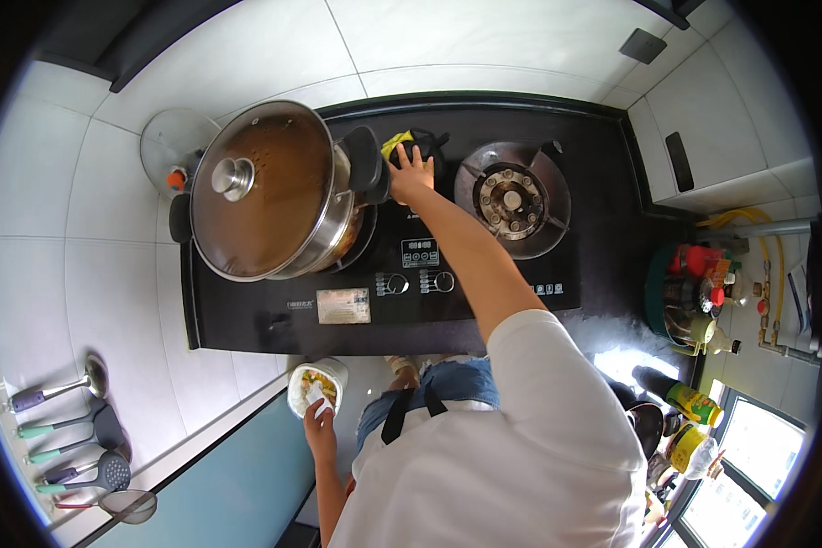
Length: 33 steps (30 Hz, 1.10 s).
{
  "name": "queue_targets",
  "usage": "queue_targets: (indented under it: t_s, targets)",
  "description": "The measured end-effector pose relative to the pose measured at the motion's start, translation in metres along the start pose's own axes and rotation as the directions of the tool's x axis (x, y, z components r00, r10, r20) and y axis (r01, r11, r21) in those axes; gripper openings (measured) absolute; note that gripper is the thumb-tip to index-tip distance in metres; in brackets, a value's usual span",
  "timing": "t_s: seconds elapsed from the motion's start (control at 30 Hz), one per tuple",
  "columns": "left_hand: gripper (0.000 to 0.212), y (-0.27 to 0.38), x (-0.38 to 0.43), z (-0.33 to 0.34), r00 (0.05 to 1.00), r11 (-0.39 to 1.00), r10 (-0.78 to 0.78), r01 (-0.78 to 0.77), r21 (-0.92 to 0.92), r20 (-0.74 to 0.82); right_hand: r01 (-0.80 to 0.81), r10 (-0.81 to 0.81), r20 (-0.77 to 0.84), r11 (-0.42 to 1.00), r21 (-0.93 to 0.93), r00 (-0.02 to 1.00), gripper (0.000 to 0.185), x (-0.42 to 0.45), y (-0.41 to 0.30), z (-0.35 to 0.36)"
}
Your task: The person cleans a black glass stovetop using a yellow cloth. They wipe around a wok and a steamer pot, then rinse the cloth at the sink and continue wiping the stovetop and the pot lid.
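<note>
My left hand (pixel 320 433) hangs below the counter's front edge, pinching a small white tissue-like piece (pixel 322 401) over a lined waste bin (pixel 344 378) that holds food scraps. On the cooktop (pixel 418 329), my right hand (pixel 411 175) reaches toward the back with its fingers spread over a black-and-yellow bundle (pixel 426 147), possibly a bag. Its underside is hidden by the hand. Left of that hand, a large steel pot (pixel 329 240) with a glass lid (pixel 281 198) stands on the left burner; its black side handle (pixel 362 159) is beside my fingers.
The right gas burner (pixel 512 200) is uncovered. Another glass lid (pixel 171 147) leans behind the pot. A paper label (pixel 343 306) lies near the knobs (pixel 396 284). Bottles fill a green basket (pixel 656 294) at right. Utensils, including a ladle (pixel 96 373), hang at left.
</note>
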<state>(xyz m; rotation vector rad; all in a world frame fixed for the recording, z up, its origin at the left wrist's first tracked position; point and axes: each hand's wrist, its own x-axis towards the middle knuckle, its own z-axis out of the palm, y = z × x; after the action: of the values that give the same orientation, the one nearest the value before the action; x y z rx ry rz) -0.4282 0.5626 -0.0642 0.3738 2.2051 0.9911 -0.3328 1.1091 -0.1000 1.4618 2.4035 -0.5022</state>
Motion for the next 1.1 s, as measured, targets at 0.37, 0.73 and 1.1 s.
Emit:
queue_targets:
  t_s: [0.37,0.73,1.1]
  targets:
    - [0.030,-0.031,0.007,0.026,0.998,0.995,-0.038,0.042,-0.089,0.042,0.435,-0.423,0.153,0.899,-0.054,0.893,0.058,-0.129,0.017,0.049]
    - [0.028,0.014,-0.010,0.009,0.996,0.995,-0.092,0.091,0.045,0.015,0.034,-0.036,0.011,0.993,0.112,0.999,0.064,0.031,0.023,-0.005]
    - [0.027,-0.002,0.006,0.037,0.994,0.996,-0.008,-0.001,0.093,0.105,0.577,-0.569,0.110,0.814,-0.065,0.815,0.062,-0.107,0.029,0.043]
